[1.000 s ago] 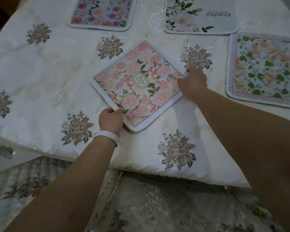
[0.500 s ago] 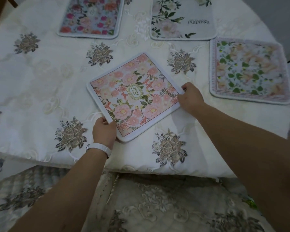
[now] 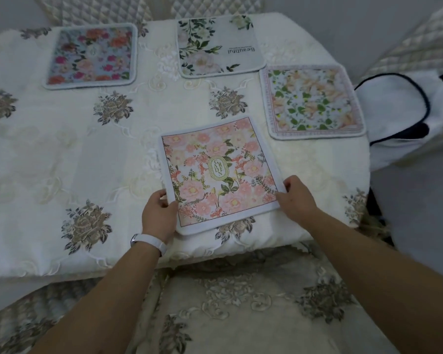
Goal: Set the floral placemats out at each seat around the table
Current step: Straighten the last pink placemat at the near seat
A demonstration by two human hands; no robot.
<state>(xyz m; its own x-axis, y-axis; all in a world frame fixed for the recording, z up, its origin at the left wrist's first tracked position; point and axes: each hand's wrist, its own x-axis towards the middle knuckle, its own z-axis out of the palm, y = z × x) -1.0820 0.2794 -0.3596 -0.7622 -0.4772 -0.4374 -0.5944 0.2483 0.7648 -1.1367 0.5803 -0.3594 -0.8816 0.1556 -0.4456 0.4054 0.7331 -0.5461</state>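
Note:
A pink floral placemat (image 3: pixel 219 172) with a green oval label lies near the table's front edge. My left hand (image 3: pixel 159 215) grips its near-left corner and my right hand (image 3: pixel 296 198) grips its near-right corner. Three other placemats lie flat on the cream embroidered tablecloth (image 3: pixel 62 154): a blue one with red and pink flowers (image 3: pixel 91 56) at the far left, a white one with green leaves and the word Beautiful (image 3: pixel 219 46) at the far middle, and a peach-and-green one (image 3: pixel 311 102) at the right.
A chair seat with a matching embroidered cover (image 3: pixel 241 307) sits just below the table's front edge. Quilted chair backs (image 3: pixel 100 10) stand behind the table. A white item with dark trim (image 3: pixel 399 111) rests on a chair at the right.
The pink placemat has turned from a diagonal angle to nearly square with the table edge and shifted right. Both hands moved with it to its near corners.

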